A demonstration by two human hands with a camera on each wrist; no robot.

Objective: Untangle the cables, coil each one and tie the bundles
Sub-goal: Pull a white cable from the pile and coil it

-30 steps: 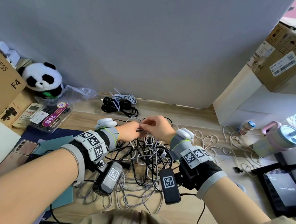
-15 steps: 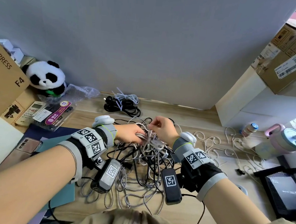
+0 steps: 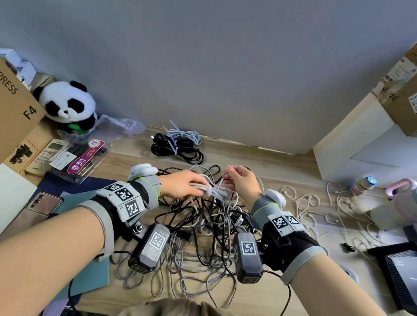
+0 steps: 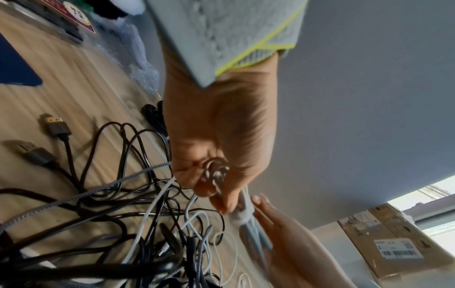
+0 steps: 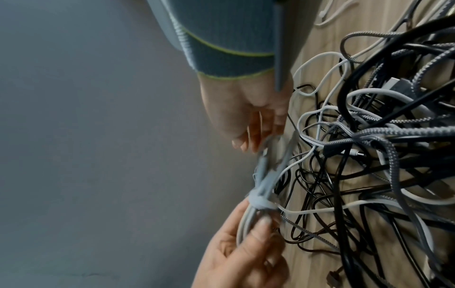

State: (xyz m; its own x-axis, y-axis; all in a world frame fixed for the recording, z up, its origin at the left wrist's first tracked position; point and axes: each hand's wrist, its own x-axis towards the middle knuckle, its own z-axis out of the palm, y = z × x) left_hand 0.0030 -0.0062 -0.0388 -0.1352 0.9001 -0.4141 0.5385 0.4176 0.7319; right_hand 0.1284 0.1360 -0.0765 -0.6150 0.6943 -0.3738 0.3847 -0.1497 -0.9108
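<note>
Left hand (image 3: 184, 184) grips the white coil (image 3: 209, 188) over the tangle (image 3: 203, 233); right hand (image 3: 244, 182) pinches its tie, so I'd cinch tight, holding loops flat.

a panda plush toy (image 3: 68, 104) sat against the grey wall, a remote control (image 3: 47, 153) lay beside a clear plastic package (image 3: 80, 161), a phone (image 3: 44, 204) lay face down, a small bottle (image 3: 362, 185) stood near a pink-handled cup (image 3: 413, 202), cardboard box (image 3: 416, 97) at upper right
</note>
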